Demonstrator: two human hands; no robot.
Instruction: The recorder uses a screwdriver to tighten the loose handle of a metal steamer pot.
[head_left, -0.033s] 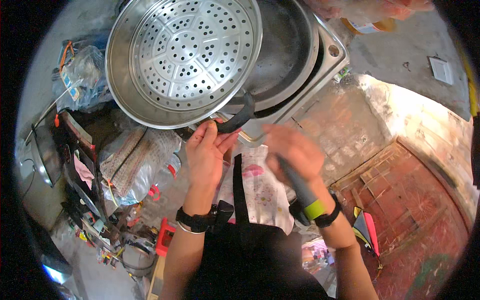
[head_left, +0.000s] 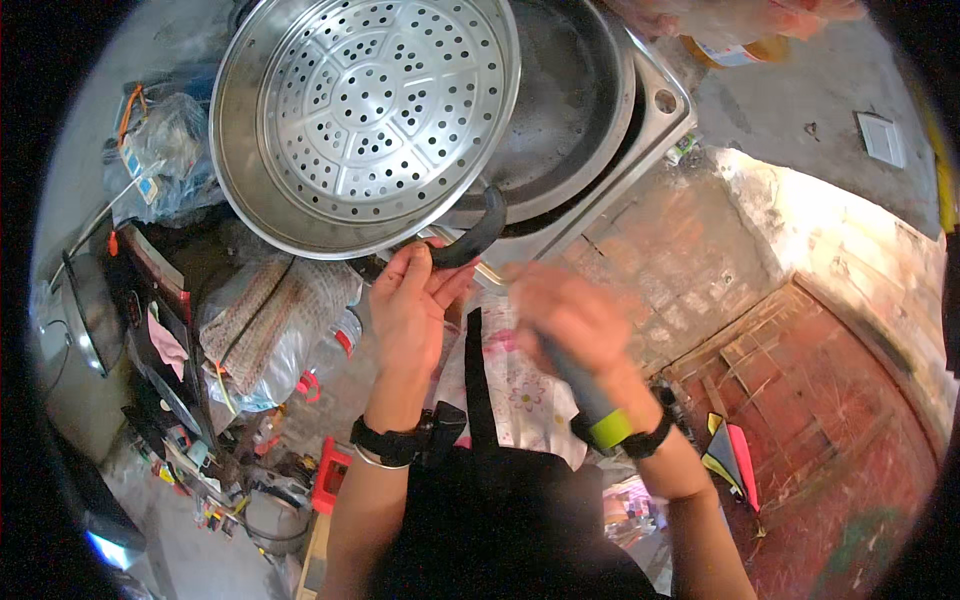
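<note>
A round metal steamer pot [head_left: 232, 150] with a perforated bottom [head_left: 365, 95] is tipped toward me at the upper left. My left hand [head_left: 408, 315] is closed, its thumb and fingers pinching the black curved handle [head_left: 472, 238] at the pot's near rim. To the right of that, my right hand [head_left: 575, 320], blurred by motion, grips a tool with a thick grey handle [head_left: 580, 385] and a lime-green end. The working end of this tool is hidden or smeared, and I cannot tell whether it touches the black handle.
Behind the steamer, a dark wide pan [head_left: 570, 110] sits on a metal stove [head_left: 655, 135]. Bagged items and a folded knitted cloth [head_left: 250, 320] lie at left, above a red plastic stool [head_left: 330, 475]. A red wooden board [head_left: 800, 420] lies at right.
My right hand has shifted slightly left with the grey-handled tool, closer to my left hand. The steamer and my left hand have barely moved.
</note>
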